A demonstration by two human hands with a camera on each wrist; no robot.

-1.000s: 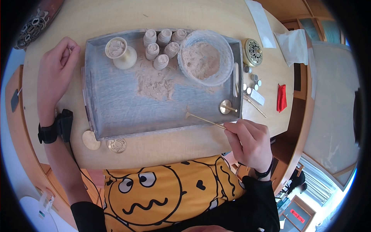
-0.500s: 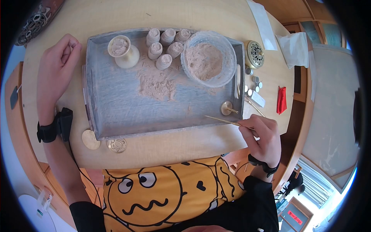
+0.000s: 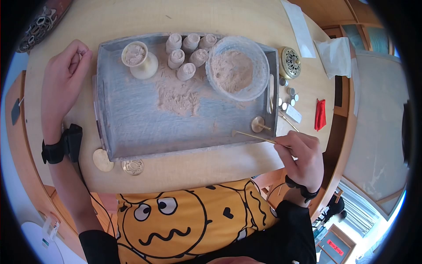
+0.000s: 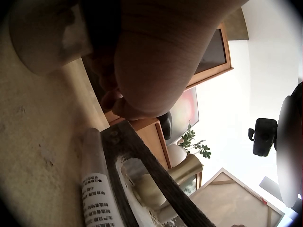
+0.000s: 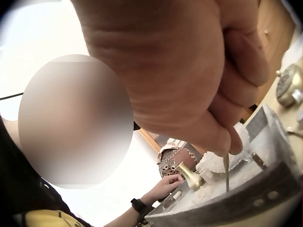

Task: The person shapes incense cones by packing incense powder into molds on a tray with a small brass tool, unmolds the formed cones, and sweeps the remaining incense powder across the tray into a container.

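Observation:
In the head view my right hand (image 3: 303, 156) pinches the handle of a thin brass incense tool (image 3: 254, 137) between thumb and fingers. Its small flared tip is low over the front right of a grey wooden tray (image 3: 132, 123). A brass ash press (image 3: 257, 124) with a stem lies just beyond the tool. The right wrist view shows the tool (image 5: 227, 176) pointing down from the fingertips. Loosely curled, my left hand (image 3: 68, 75) is beside the tray's left edge and holds nothing. Near it stands a cream vase (image 3: 147, 68) topped with pale powder.
Several powder-filled jars (image 3: 176, 58) and a clear bowl (image 3: 263, 66) of powder stand at the tray's back. Loose powder (image 3: 178, 100) lies mid-tray. To the right are a pierced brass censer (image 3: 290, 63) and a red pouch (image 3: 320, 114); two brass discs (image 3: 132, 166) lie in front.
My right hand has moved right, drawing the brass tool away from the tray's middle toward the ash press. Over the last half second the tool has turned, showing its flared tip. My left hand stays put.

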